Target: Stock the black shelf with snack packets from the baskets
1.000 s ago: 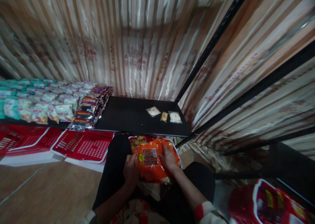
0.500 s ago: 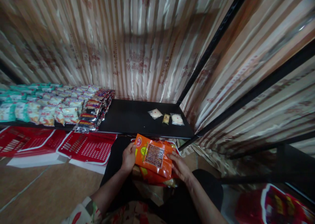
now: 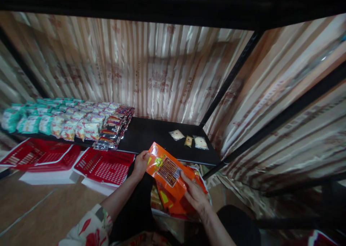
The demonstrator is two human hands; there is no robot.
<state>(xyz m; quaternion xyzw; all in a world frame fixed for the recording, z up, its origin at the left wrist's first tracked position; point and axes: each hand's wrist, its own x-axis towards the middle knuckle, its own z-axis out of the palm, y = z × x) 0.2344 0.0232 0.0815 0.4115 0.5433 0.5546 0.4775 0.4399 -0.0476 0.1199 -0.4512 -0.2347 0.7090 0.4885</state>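
Between my two hands is an orange snack packet (image 3: 155,163), tilted, with a clear window showing brown strips. My left hand (image 3: 141,164) pinches its upper left corner. My right hand (image 3: 195,195) grips the lower right side, thumb on top. Under it, more orange packets (image 3: 175,205) lie in a basket (image 3: 163,213) between my knees, partly hidden by the held packet and my right hand. Just beyond the packet is the front edge of a black shelf (image 3: 147,132).
On the shelf's left stand rows of teal bags (image 3: 29,123), white bags (image 3: 90,130) and dark packets (image 3: 109,130). A few small clear-wrapped pieces (image 3: 200,142) lie at its right end. Red baskets (image 3: 106,168) sit below left. A black post (image 3: 229,78) rises at the right.
The orange packet has been lifted and turned, its right side now lower, and it sits nearer the shelf edge. More of the basket's packets show beneath it. The view has tilted up slightly.
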